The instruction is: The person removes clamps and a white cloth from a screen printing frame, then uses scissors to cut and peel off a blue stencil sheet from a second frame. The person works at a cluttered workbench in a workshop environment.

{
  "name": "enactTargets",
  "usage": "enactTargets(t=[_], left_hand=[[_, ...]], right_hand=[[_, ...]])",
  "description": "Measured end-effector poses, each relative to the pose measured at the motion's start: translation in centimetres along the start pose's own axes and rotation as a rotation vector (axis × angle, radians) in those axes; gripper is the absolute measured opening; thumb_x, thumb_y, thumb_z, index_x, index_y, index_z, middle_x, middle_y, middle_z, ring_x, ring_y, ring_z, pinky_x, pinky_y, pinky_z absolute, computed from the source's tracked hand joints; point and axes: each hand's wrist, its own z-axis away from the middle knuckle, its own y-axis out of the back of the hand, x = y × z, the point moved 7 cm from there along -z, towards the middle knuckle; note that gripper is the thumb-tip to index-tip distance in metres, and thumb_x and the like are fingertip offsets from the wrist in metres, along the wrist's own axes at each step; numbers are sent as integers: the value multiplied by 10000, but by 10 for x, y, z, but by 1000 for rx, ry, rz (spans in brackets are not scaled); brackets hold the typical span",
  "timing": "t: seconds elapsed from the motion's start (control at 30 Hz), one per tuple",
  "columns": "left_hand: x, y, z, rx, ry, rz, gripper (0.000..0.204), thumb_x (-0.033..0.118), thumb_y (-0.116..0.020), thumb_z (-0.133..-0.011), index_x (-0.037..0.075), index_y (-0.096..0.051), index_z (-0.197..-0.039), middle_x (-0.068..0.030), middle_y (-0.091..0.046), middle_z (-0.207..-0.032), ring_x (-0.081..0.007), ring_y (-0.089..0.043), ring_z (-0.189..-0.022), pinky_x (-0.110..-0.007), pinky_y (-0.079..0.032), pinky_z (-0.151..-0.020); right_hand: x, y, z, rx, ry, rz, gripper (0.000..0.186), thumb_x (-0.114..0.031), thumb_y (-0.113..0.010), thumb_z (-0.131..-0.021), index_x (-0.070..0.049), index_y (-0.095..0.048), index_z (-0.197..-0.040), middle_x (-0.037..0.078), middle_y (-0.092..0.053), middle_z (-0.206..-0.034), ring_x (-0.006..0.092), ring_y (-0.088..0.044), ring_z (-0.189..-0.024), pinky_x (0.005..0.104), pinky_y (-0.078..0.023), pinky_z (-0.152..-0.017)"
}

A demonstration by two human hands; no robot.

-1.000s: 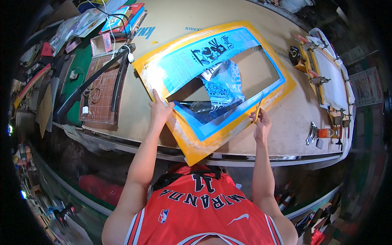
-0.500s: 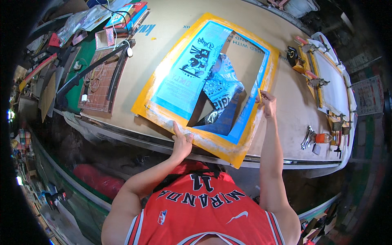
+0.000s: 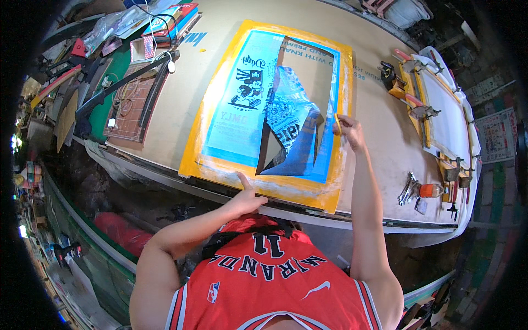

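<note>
A yellow-taped screen printing frame point(image 3: 193, 148) lies on the table before me. Its blue mesh point(image 3: 234, 124) bears black printed artwork on the left side. On the right the mesh is cut open, and a loose, crumpled flap point(image 3: 294, 118) of it hangs folded in the gap. My left hand point(image 3: 247, 199) grips the frame's near edge, thumb on top and fingers at the front side. At the frame's right side, my right hand point(image 3: 351, 132) is closed on a slim yellow tool point(image 3: 337, 124), perhaps a cutter, held against the mesh's right border.
Books point(image 3: 179, 22) and a brown gridded board point(image 3: 132, 107) sit at the left. A second frame with clamps point(image 3: 440, 110) stands on the right, near an orange-labelled bottle point(image 3: 430, 190) and wrenches point(image 3: 407, 190). The table's front edge point(image 3: 385, 221) runs just before me.
The screen frame has turned counterclockwise and now sits straighter before me. My left hand has shifted along with its near edge. The right hand has moved slightly left with the yellow tool.
</note>
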Motion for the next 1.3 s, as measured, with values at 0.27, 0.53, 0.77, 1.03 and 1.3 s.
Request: enactTargets(t=[0.27, 0.53, 0.77, 1.03, 1.3], left_hand=[[124, -8, -31, -7, -837, -509, 189, 76, -611, -923, -7, -679, -1078, -196, -719, -992, -443, -681, -921, -520, -534, -820], [176, -71, -116, -139, -1061, -908, 438, -78, -600, -787, 79, -625, -1196, -70, -546, -1303, -332, -525, -1242, -586, -447, -987], [185, -51, -123, -253, -1044, -967, 75, 33, -639, -880, 79, -642, -938, -109, -525, -1084, -329, -574, -1106, -523, -442, -891], [233, -21, -99, -192, -1207, -889, 54, 28, -607, -904, 79, -618, -891, -82, -536, -994, -306, -591, -1052, -476, -427, -802], [260, -28, -85, -262, -1271, -959, 74, 3, -633, -831, 65, -595, -839, -86, -553, -981, -297, -583, -995, -443, -425, -859]], right_hand=[[2, 5, 85, -195, -69, 440, 483, -110, -850, -783, 1, -727, -1236, 108, -773, -1027, 157, -707, -898, 310, -579, -777], [-7, 10, 143, -393, -238, 548, 519, -70, -859, -733, -62, -740, -1238, 83, -792, -1030, 145, -712, -906, 325, -567, -862], [-12, -4, 136, -462, -176, 734, 475, -115, -825, -699, -59, -758, -1167, 129, -773, -957, 213, -709, -845, 341, -567, -788], [-17, -35, 122, -660, 67, 829, 387, -228, -739, -721, -66, -776, -1071, 164, -755, -901, 297, -705, -791, 398, -549, -714], [-16, -48, 126, -726, -50, 831, 400, -88, -701, -719, -37, -770, -1110, 140, -777, -943, 224, -739, -830, 352, -577, -767]])
